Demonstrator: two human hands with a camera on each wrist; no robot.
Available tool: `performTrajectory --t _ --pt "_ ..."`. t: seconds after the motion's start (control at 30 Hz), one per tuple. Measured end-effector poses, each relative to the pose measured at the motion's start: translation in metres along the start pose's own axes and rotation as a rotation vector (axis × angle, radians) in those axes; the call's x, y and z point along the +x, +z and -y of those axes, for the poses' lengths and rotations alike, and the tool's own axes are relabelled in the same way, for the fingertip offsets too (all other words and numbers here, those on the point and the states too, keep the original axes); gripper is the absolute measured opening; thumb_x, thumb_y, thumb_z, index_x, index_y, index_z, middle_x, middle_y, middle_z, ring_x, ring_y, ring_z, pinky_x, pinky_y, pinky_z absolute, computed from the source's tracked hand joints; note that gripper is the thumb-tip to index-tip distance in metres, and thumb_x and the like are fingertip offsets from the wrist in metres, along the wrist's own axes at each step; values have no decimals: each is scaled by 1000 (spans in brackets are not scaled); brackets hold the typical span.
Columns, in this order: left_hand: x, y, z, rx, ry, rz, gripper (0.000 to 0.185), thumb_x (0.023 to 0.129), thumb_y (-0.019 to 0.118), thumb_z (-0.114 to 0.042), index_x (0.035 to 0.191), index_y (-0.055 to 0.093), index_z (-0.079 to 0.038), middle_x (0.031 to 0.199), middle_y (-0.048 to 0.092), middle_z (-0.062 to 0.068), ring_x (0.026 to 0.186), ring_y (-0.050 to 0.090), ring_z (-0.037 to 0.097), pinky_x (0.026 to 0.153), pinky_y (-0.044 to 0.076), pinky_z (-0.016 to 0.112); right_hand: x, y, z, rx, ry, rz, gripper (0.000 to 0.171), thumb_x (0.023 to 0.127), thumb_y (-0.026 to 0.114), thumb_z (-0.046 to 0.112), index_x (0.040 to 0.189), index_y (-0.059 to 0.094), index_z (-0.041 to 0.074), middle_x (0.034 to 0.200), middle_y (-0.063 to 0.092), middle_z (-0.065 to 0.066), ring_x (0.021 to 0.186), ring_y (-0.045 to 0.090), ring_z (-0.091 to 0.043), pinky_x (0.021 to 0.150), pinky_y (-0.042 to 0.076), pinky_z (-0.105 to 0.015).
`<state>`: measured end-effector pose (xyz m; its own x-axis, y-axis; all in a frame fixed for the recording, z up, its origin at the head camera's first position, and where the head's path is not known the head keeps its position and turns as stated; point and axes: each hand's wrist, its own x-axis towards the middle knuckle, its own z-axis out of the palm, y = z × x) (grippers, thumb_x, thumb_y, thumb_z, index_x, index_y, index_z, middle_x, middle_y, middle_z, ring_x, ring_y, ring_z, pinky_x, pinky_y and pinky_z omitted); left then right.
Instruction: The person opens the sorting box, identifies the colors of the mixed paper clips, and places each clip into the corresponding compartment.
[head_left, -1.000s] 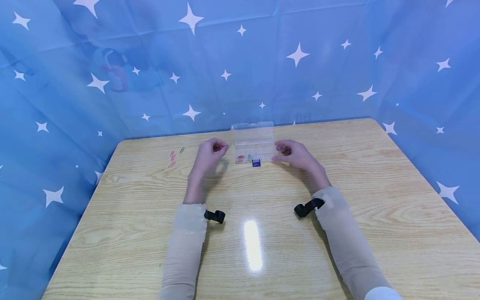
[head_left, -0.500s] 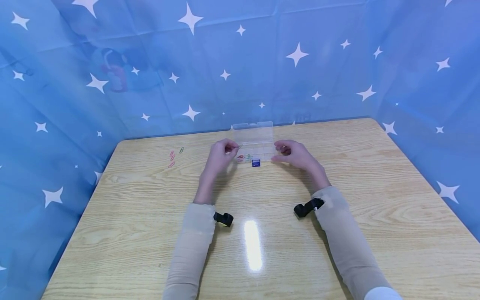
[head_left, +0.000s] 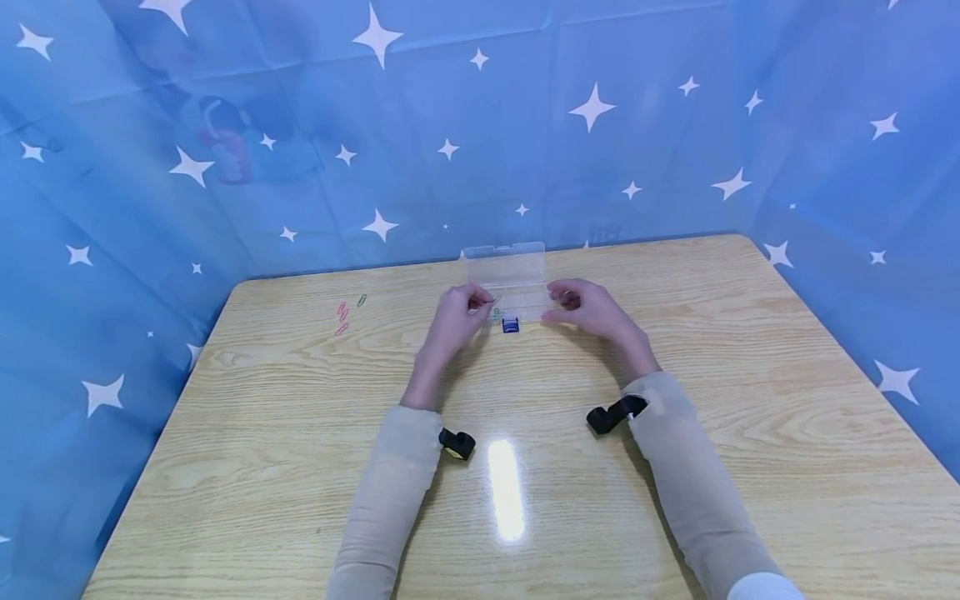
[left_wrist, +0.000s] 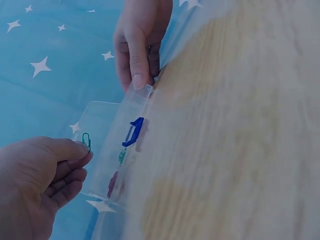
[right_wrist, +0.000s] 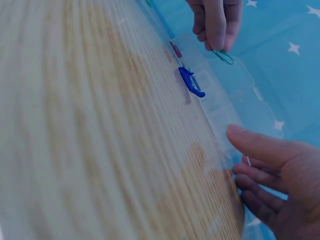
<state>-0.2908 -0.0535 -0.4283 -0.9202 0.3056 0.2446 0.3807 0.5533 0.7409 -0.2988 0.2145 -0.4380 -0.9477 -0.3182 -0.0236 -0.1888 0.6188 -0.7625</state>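
Over the open clear box (head_left: 504, 275) our left hand (head_left: 459, 312) now pinches a green paper clip (left_wrist: 86, 141) in a narrow thumb-and-finger grip, having carried it rightward from beside the box, so the clip looks ready to drop into a compartment. Our right hand (head_left: 583, 306) stays curled against the box's right end, steadying it on the counter (head_left: 525, 467) with wrists low.

Clear plastic box (head_left: 508, 279) with blue clasp (head_left: 511, 325); green paper clip (left_wrist: 86, 140); red clip (left_wrist: 113, 183) inside; pink and green clips (head_left: 343, 314) on pale wood-grain table (head_left: 525, 467); blue backdrop (head_left: 450, 125) patterned with white stars; beige sleeves (head_left: 390, 492); black wrist straps (head_left: 615, 414).
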Motion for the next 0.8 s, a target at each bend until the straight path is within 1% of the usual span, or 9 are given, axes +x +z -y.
performTrajectory --t 0.2,0.43,0.8 --pt "0 4 1 17 9 12 11 97 65 -2 104 73 2 97 71 12 88 65 22 80 55 31 0 0 1 7 1 4 64 91 77 31 143 53 2 131 59 -18 117 56 -32 102 45 -47" --pt "0 6 2 31 14 -1 12 97 65 -4 105 73 2 98 71 12 89 65 22 81 54 32 -1 -1 3 21 0 0 63 91 78 29 143 53 3 131 59 -17 117 56 -32 101 45 -47" --pt "0 3 1 25 29 1 15 97 65 -4 108 73 3 102 72 13 93 66 23 85 55 33 -1 -1 1 11 -7 6 63 92 77 30 143 53 2 131 59 -18 118 56 -32 102 45 -48"
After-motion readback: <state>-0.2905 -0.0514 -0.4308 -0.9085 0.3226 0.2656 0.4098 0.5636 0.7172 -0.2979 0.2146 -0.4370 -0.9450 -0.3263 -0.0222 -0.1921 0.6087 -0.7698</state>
